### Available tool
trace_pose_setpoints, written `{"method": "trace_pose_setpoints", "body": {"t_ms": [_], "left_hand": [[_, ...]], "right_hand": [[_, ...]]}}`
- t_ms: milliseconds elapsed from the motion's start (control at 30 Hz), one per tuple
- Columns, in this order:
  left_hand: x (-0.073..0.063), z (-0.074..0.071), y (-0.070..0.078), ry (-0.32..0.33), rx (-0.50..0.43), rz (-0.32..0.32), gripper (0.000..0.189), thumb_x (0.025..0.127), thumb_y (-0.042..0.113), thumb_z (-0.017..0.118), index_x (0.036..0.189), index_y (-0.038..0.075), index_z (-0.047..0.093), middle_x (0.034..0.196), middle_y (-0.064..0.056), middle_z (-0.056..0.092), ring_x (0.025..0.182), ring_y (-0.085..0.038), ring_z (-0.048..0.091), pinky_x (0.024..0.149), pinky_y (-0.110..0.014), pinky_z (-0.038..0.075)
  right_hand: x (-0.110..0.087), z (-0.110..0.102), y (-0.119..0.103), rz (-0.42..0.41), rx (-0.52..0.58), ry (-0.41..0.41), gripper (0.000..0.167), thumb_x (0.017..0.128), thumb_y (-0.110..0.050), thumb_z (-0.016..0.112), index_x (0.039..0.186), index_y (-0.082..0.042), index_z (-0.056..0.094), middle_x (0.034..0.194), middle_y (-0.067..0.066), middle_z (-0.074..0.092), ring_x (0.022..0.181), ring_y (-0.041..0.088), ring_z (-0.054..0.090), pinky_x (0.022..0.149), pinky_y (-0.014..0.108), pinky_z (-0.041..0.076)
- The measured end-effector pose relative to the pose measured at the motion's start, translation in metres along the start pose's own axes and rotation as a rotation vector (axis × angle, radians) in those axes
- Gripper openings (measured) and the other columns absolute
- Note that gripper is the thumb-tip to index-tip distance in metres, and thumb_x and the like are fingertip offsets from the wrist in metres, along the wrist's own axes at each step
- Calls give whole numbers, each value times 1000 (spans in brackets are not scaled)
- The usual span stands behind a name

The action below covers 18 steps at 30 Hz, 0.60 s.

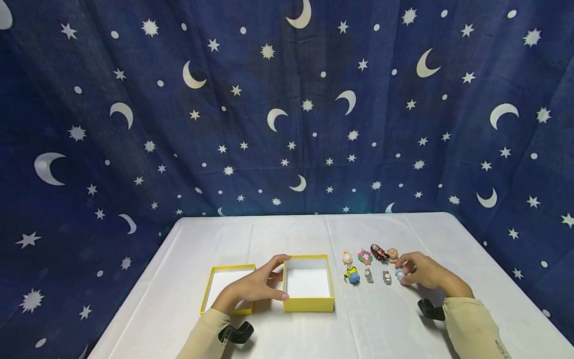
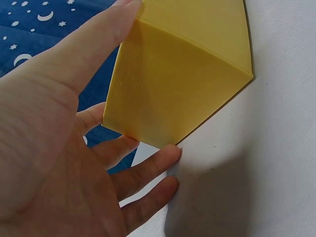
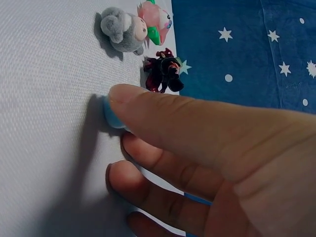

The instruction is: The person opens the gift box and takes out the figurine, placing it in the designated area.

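My left hand [image 1: 255,285] spans the left wall of an open yellow box [image 1: 308,304] with a white inside, gripping it with the thumb at the near corner and fingers at the far one. In the left wrist view the box's plain yellow side [image 2: 168,89] lies between thumb and fingers. Over at the right, my right hand [image 1: 425,271] pinches a small light-blue figurine [image 1: 400,273] at the table surface. The right wrist view shows only a bit of its blue body [image 3: 114,117], the thumb covering the rest. A grey figurine [image 1: 387,277] lies just left of it.
A shallow yellow-rimmed lid [image 1: 224,283] lies left of the box, partly behind my left forearm. Between box and right hand are a yellow-and-blue Minion [image 1: 353,275], another grey figurine [image 1: 368,275], a white-and-orange toy [image 1: 347,258], a pink one [image 1: 365,257], a dark-haired doll [image 1: 379,253] and a tan figurine [image 1: 392,254].
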<state>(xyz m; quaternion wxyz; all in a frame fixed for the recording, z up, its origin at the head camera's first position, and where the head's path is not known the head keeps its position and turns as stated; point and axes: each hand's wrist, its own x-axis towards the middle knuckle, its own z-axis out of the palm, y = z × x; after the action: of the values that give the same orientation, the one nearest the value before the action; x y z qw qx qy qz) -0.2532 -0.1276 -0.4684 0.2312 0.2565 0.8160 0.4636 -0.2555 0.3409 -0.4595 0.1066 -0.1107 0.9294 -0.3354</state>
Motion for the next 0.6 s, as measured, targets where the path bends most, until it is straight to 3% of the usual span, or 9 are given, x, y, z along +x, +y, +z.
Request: {"method": "trace_pose_setpoints", "body": {"t_ms": [167, 367, 600], "left_hand": [[0, 0, 0, 3, -3, 0, 89, 85, 25, 83, 154, 32, 27, 164, -14, 27, 136, -30, 50, 113, -49, 44], [1, 0, 0, 4, -2, 6, 90, 85, 26, 84, 154, 33, 27, 163, -14, 27, 137, -31, 50, 113, -50, 44], [1, 0, 1, -3, -15, 5, 89, 85, 25, 83, 154, 32, 27, 165, -14, 25, 137, -31, 50, 113, -49, 44]], "right_hand": [[-2, -2, 0, -29, 6, -1, 32, 75, 5, 78, 104, 5, 65, 83, 7, 61, 78, 18, 51, 63, 24, 41], [-3, -5, -2, 21, -29, 6, 32, 78, 1, 79, 106, 2, 66, 86, 7, 61, 81, 18, 52, 67, 28, 42], [-6, -11, 0, 12, -109, 58, 36, 80, -10, 82, 109, 3, 66, 86, 5, 64, 83, 18, 56, 72, 33, 45]]}}
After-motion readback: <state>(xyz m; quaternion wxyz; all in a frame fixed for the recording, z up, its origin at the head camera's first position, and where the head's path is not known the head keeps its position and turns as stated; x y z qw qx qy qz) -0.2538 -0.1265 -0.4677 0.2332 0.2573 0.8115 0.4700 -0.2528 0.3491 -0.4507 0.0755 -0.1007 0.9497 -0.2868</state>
